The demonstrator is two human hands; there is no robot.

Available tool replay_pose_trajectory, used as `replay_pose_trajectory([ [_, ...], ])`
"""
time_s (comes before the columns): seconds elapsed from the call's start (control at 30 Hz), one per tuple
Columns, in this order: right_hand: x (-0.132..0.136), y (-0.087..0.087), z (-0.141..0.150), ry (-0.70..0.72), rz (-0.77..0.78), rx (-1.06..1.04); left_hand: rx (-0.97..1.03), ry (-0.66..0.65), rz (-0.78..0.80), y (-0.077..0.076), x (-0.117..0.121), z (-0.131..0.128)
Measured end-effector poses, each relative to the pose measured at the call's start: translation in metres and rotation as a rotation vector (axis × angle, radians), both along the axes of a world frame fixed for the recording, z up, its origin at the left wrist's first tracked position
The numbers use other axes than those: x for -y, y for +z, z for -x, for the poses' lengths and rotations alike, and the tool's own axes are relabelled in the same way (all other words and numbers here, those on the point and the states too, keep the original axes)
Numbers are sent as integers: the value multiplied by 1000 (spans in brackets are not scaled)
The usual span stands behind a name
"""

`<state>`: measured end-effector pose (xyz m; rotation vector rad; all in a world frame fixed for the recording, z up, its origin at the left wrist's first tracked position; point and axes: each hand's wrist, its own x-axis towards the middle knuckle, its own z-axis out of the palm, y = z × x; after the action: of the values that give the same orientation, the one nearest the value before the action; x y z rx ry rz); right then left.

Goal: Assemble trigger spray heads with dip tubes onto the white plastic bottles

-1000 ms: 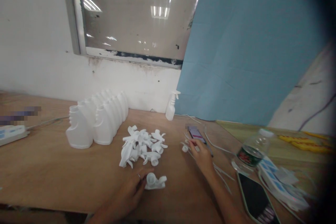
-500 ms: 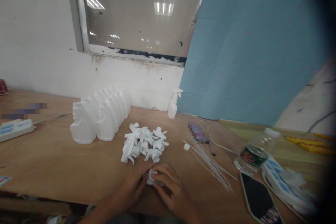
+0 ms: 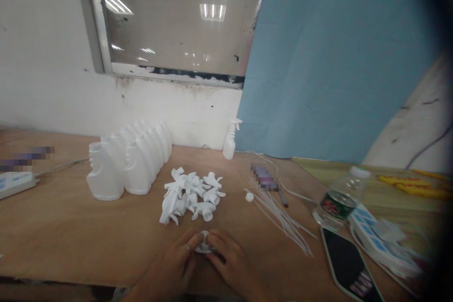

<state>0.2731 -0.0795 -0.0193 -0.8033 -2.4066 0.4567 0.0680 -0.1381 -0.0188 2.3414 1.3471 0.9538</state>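
Near the table's front edge, my left hand (image 3: pixel 180 255) and my right hand (image 3: pixel 230 255) meet around a small white plastic piece (image 3: pixel 204 248). The fingers of both hands are closed on it from either side and cover much of it, so its exact kind is hard to make out. Just beyond the hands lies a loose heap of white trigger spray heads (image 3: pixel 191 193). Behind and left of the heap, white bottles (image 3: pixel 138 167) without heads stand upright in two rows. One white spray bottle (image 3: pixel 230 140) with its trigger head on stands by the wall.
Thin white tubes (image 3: pixel 283 224) lie right of the hands, with a white cap (image 3: pixel 249 197) beside them. Farther right are a phone (image 3: pixel 348 264), a water bottle (image 3: pixel 339 200) and a power strip (image 3: pixel 378 240). Another power strip (image 3: pixel 16 184) lies far left.
The view has shifted slightly. My fingers have moved closer together over the white piece, and its rounded edge now shows between them. The heap and the bottles stay as they were.
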Motion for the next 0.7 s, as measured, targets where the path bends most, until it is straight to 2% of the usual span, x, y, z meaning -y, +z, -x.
replay_pose_trajectory([
  [0.1, 0, -1, 0, 0, -33, 15, -32, 19, -15, 1, 1, -2],
  [0.2, 1, -1, 0, -6, -58, 36, -35, 35, -28, -6, -3, -2],
  [0.37, 6, -2, 1, -65, -166, 91, -7, -44, -22, -14, -9, 3],
  [0.5, 8, -1, 1, -86, -210, 112, -7, -58, -17, -7, -7, 4],
  [0.7, 3, 8, 1, -24, -217, 124, -35, -75, -14, 10, -5, 1],
])
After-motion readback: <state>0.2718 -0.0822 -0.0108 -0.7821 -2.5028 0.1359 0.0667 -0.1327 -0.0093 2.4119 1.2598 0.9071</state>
